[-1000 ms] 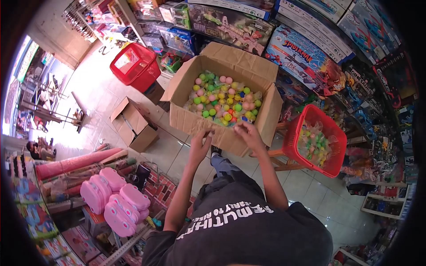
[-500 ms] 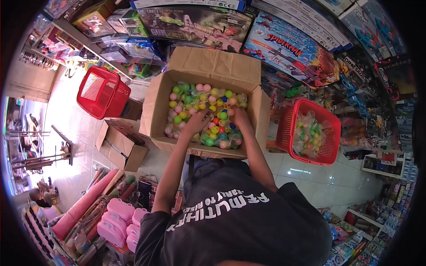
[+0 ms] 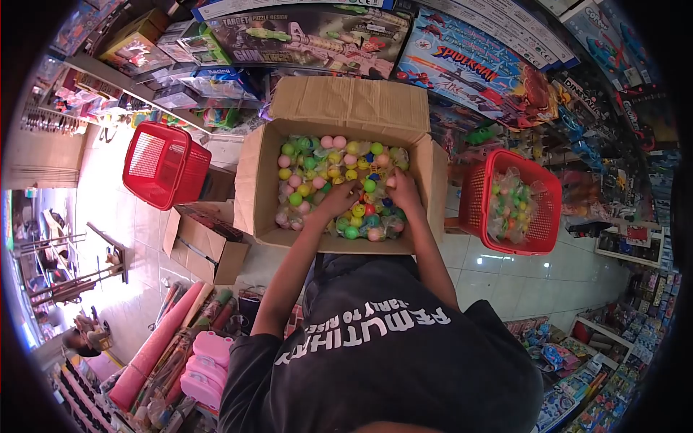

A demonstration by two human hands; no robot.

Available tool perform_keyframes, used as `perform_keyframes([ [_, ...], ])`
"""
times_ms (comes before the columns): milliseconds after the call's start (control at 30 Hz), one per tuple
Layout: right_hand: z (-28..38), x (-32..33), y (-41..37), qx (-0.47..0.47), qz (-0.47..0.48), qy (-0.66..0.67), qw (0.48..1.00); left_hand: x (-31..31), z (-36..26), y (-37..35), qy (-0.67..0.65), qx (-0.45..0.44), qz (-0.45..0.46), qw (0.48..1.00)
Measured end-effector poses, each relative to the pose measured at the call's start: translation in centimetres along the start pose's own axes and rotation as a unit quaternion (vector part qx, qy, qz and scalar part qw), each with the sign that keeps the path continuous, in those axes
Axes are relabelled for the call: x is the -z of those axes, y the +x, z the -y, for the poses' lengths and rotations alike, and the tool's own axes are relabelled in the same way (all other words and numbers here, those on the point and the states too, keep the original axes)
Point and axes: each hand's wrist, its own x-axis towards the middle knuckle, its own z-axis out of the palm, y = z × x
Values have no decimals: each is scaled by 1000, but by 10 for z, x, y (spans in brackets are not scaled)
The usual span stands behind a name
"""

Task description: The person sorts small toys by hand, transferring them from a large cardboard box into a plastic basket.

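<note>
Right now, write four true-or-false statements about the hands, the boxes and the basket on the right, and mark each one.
1. The left hand and the right hand are both inside the cardboard box, among the coloured balls. True.
2. The red basket to the right of the box is empty. False: it holds clear bags of coloured balls.
3. The cardboard box is shut. False: it is open, and its back flap stands up.
4. A smaller cardboard box sits open, down and to the left of the big one. True.
</note>
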Motion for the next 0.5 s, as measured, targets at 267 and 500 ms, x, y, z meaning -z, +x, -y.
perform_keyframes([
  [267, 31, 28, -20, 63, -71, 184, 978, 5, 9, 2, -8, -11, -11, 1000],
  [500, 37, 24, -13, -16, 78, 419, 904, 12, -38, -6, 45, -148, -47, 987],
])
